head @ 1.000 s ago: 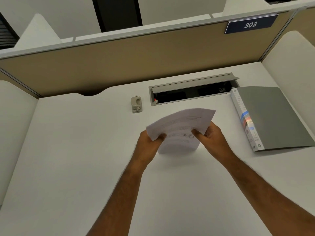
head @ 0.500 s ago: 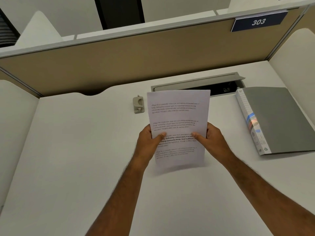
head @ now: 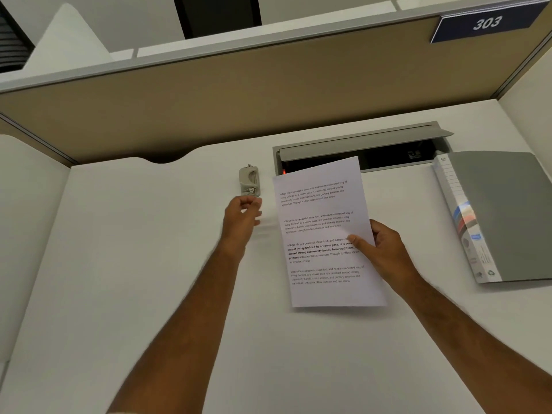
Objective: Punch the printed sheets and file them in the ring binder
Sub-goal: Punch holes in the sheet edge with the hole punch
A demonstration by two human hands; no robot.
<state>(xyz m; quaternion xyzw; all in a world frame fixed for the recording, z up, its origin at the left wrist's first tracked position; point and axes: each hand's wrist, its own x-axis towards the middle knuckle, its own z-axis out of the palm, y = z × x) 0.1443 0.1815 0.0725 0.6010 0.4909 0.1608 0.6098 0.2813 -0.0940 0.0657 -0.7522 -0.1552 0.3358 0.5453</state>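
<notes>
A white desk (head: 125,264) fills most of the frame, closed at the top by a tan partition (head: 239,94) that carries a blue plate reading 303 (head: 485,23) at upper right; a cable tray (head: 363,146) with its lid raised is let into the desktop at upper centre. At the right edge lies the grey ring binder (head: 501,213), closed and flat, spine toward the centre. At centre, the printed sheets (head: 322,231) are held up off the desk, near the binder but apart from it, their top edge overlapping the tray in this view; how many sheets make up the stack cannot be told. The right hand (head: 385,249) pinches their right margin, thumb on the printed face and fingers behind. The left hand (head: 243,218), at centre left, is motion-blurred, empty and loosely half-curled, its fingertips just short of the small grey hole punch (head: 250,181) standing on the desk beside the tray. The step in hand is judged to be fetching the punch; no holes show in the paper. The next move calls for gripping the punch, bringing it close, and feeding the squared left edge of the stack into its slot.
</notes>
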